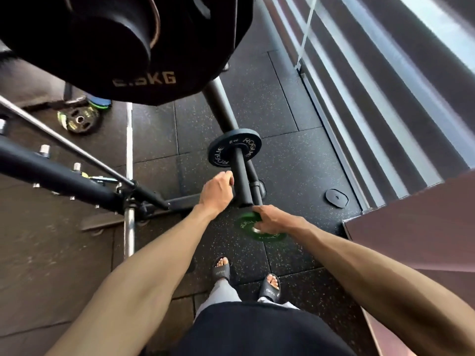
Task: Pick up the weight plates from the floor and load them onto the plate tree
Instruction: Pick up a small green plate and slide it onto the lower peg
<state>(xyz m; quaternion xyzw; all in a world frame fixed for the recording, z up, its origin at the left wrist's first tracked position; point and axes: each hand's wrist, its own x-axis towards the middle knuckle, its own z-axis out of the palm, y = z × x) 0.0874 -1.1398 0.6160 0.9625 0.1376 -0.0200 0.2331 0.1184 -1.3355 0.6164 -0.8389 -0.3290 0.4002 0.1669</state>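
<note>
My right hand grips a small green weight plate by its edge, just below the free end of a black peg of the plate tree. A small black Rogue plate sits further up that peg. My left hand hovers beside the peg's left side with its fingers curled; whether it touches the peg is unclear. Large black plates, one marked KG, hang on an upper peg close to the camera.
A dark plate with a green rim lies on the rubber floor at the left, by blue and green plates. A barbell lies along the floor. A black rack bar crosses the left. A wall runs along the right.
</note>
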